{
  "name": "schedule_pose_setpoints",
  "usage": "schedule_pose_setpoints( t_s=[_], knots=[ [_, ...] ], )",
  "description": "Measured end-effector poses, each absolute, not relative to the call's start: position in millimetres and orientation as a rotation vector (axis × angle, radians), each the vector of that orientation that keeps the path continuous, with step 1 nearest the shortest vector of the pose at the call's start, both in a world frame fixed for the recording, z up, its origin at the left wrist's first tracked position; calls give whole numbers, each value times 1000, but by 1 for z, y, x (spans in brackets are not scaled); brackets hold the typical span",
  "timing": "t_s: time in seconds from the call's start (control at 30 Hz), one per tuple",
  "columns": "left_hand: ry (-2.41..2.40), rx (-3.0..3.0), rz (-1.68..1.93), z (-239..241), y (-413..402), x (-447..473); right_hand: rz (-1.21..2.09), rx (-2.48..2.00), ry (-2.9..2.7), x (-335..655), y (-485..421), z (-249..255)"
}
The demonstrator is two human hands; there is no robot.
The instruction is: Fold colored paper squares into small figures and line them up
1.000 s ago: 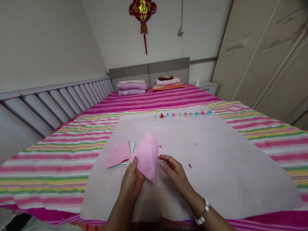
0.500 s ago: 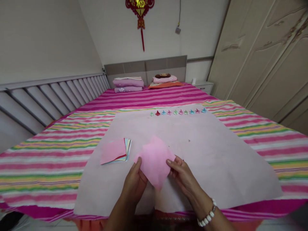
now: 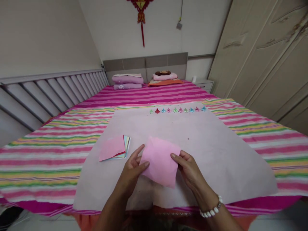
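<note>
A square sheet of pink paper [image 3: 160,163] is held up between my two hands over the pale mat [image 3: 216,166]. My left hand [image 3: 131,171] has its thumb on the front of the sheet's left edge, with the index finger pointing away from the paper. On the right edge, my right hand [image 3: 189,168] pinches the sheet, thumb in front and fingers behind. White beads circle the right wrist. To the left lies a fanned stack of coloured paper [image 3: 113,148], pink on top, with red, blue and pale yellow edges showing.
Along the mat's far edge runs a row of small folded paper pieces [image 3: 175,110] in several colours. Folded bedding [image 3: 127,81] sits by the headboard [image 3: 166,61]. A slatted rail [image 3: 64,89] borders the bed's left; a wardrobe [image 3: 264,61] stands right.
The pink sheet has turned from a diamond pose to a squarer one. My left index finger has lifted off it, and the right hand has shifted slightly right and up. The view tilted slightly.
</note>
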State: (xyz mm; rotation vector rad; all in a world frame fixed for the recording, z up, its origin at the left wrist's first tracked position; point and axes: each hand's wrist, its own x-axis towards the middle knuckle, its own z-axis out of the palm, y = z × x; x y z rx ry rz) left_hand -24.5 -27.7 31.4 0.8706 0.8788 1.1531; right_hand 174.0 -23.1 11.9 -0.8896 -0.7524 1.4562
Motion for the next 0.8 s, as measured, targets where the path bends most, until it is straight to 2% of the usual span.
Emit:
schedule_pose_setpoints(
  t_s=[0.57, 0.8],
  knots=[
    [991, 922, 1182, 24, -28, -21, 1481, -861, -991, 176, -29, 7],
    [1015, 694, 1239, 26, -21, -23, 1149, -862, -1246, 183, -27, 9]
  ],
)
